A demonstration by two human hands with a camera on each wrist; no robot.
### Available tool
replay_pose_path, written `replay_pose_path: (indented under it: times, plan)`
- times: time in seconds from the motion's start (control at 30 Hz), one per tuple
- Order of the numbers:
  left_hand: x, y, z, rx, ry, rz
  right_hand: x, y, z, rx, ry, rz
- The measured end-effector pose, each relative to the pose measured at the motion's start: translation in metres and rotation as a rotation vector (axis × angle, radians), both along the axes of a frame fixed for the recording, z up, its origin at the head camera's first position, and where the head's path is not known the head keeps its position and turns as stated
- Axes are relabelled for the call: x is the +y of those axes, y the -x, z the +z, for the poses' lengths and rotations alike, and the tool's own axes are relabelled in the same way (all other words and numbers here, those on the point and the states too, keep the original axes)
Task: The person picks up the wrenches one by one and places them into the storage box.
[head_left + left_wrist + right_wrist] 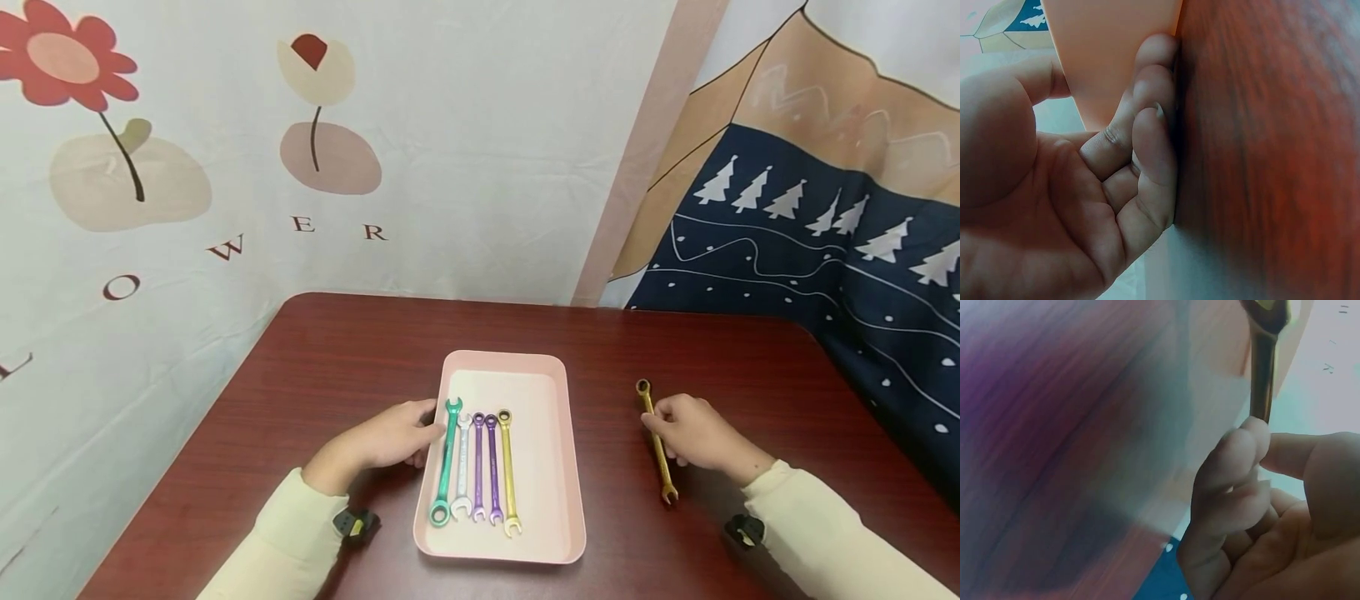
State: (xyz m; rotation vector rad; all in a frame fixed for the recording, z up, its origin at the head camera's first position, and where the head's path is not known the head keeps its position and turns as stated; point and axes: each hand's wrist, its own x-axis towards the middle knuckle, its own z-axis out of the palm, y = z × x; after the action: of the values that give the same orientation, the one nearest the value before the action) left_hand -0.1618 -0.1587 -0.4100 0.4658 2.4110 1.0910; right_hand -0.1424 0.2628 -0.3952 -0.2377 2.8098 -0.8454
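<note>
A pale pink tray [542, 450] bears a row of combination wrenches: a green wrench [448, 458], a silver wrench [463, 462], two purple wrenches, and a yellow-gold wrench [509, 471]. At the tray's left side, my left hand [393, 435] grips the edge, thumb at the rim and fingers curled against the outer wall, as the left wrist view also shows. My right hand [693, 433], off to the right of the tray, pinches a darker gold combination wrench [662, 462] between thumb and fingers. Its ring end points away and its open end toward me.
Everything stands on a dark red wood-grain table [360, 350] with rounded far corners. Behind it hangs a white curtain [480, 150] with printed flowers and letters. A navy cloth [765, 225] with white trees hangs at the right.
</note>
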Motion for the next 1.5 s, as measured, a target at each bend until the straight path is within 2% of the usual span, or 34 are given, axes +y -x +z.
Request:
replay_pose_path:
  times: [0.2,0.43,0.9,1.27,1.5]
  plan:
    - [0.001,-0.001,0.001,-0.008,0.003,0.008,-0.012,-0.005,0.008,-0.011,0.104,0.005]
    - [0.001,-0.002,0.001,-0.009,0.004,0.013,-0.025,-0.009,0.015,-0.033,0.171,0.033]
    - [0.001,-0.001,0.0,-0.003,0.006,0.011,-0.053,-0.016,0.026,-0.169,0.316,0.07]
    - [0.002,-0.002,0.001,0.0,0.01,0.011,-0.078,-0.016,0.031,-0.18,0.38,0.121]
    - [0.002,-0.002,0.0,0.004,0.012,0.009,-0.096,-0.014,0.027,-0.206,0.407,0.157]
